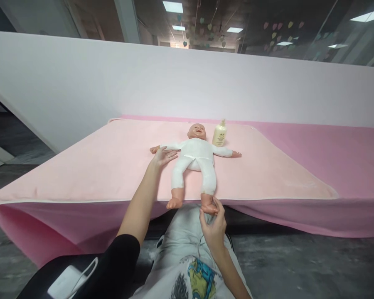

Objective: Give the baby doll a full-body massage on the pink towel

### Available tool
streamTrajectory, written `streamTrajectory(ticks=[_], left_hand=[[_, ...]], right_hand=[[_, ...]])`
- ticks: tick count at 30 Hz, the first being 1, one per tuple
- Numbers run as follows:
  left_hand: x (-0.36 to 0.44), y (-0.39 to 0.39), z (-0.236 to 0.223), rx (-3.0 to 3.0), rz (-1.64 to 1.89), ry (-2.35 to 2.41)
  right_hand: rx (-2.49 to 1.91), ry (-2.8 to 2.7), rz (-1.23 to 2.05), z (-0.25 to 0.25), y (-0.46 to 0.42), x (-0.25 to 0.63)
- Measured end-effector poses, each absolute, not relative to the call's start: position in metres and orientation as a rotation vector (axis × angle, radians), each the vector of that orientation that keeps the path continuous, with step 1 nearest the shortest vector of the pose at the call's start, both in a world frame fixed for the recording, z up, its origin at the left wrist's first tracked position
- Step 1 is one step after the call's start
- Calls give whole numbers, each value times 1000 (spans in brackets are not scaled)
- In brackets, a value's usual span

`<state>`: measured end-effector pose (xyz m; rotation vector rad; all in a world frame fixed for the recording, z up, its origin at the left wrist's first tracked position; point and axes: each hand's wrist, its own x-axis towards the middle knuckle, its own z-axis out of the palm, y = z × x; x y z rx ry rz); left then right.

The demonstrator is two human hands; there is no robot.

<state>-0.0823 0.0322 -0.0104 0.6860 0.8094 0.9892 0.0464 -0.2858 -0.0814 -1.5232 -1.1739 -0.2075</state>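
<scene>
A baby doll [195, 155] with a white cloth body lies on its back on a pale pink mat [112, 166], arms spread, feet over the front edge. My left hand [164, 157] is open, palm up and fingers stretched, just below the doll's arm on the left. With thumb and fingers on either side of the doll's right-side foot, my right hand [214, 224] is closed around it. A pale yellow pump bottle [219, 135] stands upright beside the doll's head.
Darker pink cloth [345, 166] covers the table beneath the mat and hangs over its front. A white wall panel [187, 83] rises behind, with glass above it. At lower left, a white device [67, 282] with a cable rests on something black.
</scene>
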Motion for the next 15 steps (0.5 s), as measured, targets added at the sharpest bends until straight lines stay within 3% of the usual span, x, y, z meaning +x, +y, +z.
streamTrajectory(ticks=[4, 15], left_hand=[[-90, 36, -13, 584, 935, 620], [-73, 47, -22, 690, 1351, 686]], right_hand=[[-1498, -1114, -186, -85, -286, 41], [-1468, -1206, -274, -70, -286, 38]])
